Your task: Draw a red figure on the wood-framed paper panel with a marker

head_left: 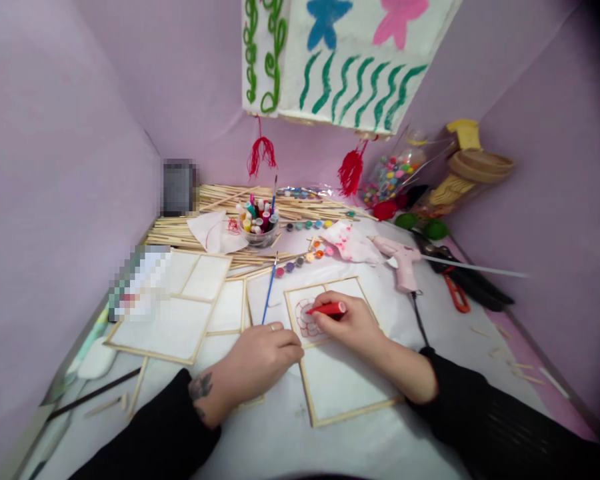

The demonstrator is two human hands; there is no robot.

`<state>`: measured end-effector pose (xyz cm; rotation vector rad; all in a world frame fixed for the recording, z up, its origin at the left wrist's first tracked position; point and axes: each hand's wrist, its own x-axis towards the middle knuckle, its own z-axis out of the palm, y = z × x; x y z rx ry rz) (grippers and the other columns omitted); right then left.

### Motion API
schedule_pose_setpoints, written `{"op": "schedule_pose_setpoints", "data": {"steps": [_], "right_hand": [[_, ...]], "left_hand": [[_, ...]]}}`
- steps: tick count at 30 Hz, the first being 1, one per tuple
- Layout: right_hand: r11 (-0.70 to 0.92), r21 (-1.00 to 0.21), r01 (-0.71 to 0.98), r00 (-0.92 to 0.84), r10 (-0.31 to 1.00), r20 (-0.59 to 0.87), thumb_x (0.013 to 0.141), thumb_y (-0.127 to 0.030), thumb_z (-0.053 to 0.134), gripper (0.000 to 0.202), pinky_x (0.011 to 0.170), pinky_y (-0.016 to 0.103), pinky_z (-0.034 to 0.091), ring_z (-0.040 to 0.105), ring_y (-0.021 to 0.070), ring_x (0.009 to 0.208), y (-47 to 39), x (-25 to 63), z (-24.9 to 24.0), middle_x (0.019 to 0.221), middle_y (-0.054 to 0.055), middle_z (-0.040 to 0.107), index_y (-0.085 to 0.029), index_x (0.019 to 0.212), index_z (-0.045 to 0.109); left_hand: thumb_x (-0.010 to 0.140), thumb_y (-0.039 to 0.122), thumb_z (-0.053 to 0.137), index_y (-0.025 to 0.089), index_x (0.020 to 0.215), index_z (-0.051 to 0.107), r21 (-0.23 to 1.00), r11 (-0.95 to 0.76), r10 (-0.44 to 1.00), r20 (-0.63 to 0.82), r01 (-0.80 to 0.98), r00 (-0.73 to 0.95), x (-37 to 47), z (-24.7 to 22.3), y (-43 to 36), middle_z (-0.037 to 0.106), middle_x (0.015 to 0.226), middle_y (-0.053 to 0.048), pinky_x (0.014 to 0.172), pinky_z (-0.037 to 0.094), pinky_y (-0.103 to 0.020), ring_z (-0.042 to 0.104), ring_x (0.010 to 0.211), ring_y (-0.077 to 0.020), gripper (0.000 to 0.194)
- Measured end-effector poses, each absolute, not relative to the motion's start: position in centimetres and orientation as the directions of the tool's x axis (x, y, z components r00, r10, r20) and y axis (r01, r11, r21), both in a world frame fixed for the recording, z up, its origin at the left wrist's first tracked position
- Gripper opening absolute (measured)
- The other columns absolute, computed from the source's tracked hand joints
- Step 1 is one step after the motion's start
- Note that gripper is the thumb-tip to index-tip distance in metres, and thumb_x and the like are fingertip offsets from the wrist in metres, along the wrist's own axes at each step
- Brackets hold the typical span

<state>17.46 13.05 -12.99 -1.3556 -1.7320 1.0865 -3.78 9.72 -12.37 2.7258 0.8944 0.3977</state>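
Observation:
My right hand [353, 327] pinches a red marker pen [336, 309], its tip on white paper in the upper left section of a stick-framed paper panel [350, 383]. Under the tip is a red line drawing of a flower [305, 319], partly covered by my fingers. My left hand [267, 353], with a ring on one finger, lies curled at the panel's left edge, fingertips on the wooden strip and thumb hidden. Just beyond it rests a thin blue paintbrush [270, 290].
More framed panels [180, 317] lie at left. Behind are a cup of markers [258, 233], paint pots [300, 263] and wooden sticks [220, 200]. A pink glue gun [403, 263] and black-handled pliers [473, 280] lie right. A painted lantern [350, 73] with red tassels hangs overhead.

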Motion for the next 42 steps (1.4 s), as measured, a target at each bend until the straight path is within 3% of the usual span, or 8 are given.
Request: {"op": "schedule_pose_setpoints", "data": {"steps": [7, 16, 24, 29, 35, 42], "right_hand": [[0.128, -0.905, 0.406, -0.262, 0.965, 0.019, 0.072, -0.021, 0.058, 0.007, 0.059, 0.025, 0.046, 0.060, 0.0148, 0.062, 13.1, 17.5, -13.1, 0.070, 0.001, 0.067, -0.018, 0.075, 0.064], [0.009, -0.972, 0.236, -0.138, 0.990, -0.024, 0.067, -0.020, 0.061, 0.005, 0.054, 0.024, 0.043, 0.053, 0.0129, 0.057, 13.0, 18.7, -11.5, 0.065, -0.001, 0.059, -0.019, 0.071, 0.060], [0.015, -0.947, 0.321, -0.258, 0.963, -0.072, 0.071, -0.023, 0.065, 0.007, 0.060, 0.025, 0.048, 0.060, 0.0148, 0.063, 12.5, 18.5, -12.6, 0.070, 0.001, 0.067, -0.019, 0.075, 0.065], [0.026, -0.930, 0.367, -0.187, 0.981, -0.046, 0.071, -0.026, 0.067, 0.008, 0.057, 0.025, 0.049, 0.061, 0.0153, 0.060, 12.8, 19.2, -12.6, 0.067, 0.002, 0.069, -0.018, 0.075, 0.067], [0.184, -0.878, 0.443, -0.292, 0.955, 0.053, 0.076, -0.023, 0.064, 0.006, 0.066, 0.027, 0.052, 0.067, 0.0176, 0.071, 11.8, 19.4, -13.1, 0.077, 0.004, 0.073, -0.019, 0.078, 0.068], [0.209, -0.852, 0.480, -0.310, 0.949, 0.058, 0.077, -0.024, 0.063, 0.006, 0.067, 0.026, 0.053, 0.068, 0.0173, 0.071, 11.7, 19.2, -13.6, 0.078, 0.003, 0.073, -0.020, 0.081, 0.067]], "left_hand": [[0.094, 0.018, 0.050, 0.021, 0.092, 0.065, 0.316, -0.781, 0.608, 0.188, 0.539, 0.771, -3.8, -12.5, 9.7, 0.069, 0.090, 0.002, 0.061, 0.041, -0.028, 0.057, 0.075, -0.0145, 0.016], [0.094, 0.017, 0.047, 0.020, 0.093, 0.066, 0.311, -0.782, 0.603, 0.159, 0.540, 0.782, -3.8, -12.5, 9.9, 0.068, 0.089, -0.001, 0.064, 0.044, -0.025, 0.058, 0.078, -0.0141, 0.018], [0.094, 0.016, 0.048, 0.020, 0.094, 0.065, 0.307, -0.786, 0.599, 0.162, 0.537, 0.784, -3.8, -12.7, 9.9, 0.068, 0.092, 0.000, 0.063, 0.042, -0.026, 0.057, 0.078, -0.0147, 0.018], [0.094, 0.015, 0.047, 0.020, 0.094, 0.064, 0.319, -0.783, 0.603, 0.175, 0.534, 0.779, -3.9, -12.8, 9.9, 0.068, 0.092, -0.001, 0.062, 0.041, -0.025, 0.057, 0.078, -0.0150, 0.018], [0.094, 0.015, 0.047, 0.019, 0.093, 0.064, 0.326, -0.781, 0.605, 0.185, 0.532, 0.775, -3.8, -12.8, 9.8, 0.068, 0.092, -0.001, 0.063, 0.041, -0.026, 0.057, 0.077, -0.0154, 0.017], [0.094, 0.014, 0.047, 0.019, 0.095, 0.064, 0.321, -0.785, 0.598, 0.168, 0.530, 0.784, -3.9, -12.8, 9.8, 0.068, 0.093, -0.001, 0.063, 0.042, -0.027, 0.057, 0.078, -0.0155, 0.018]]}}
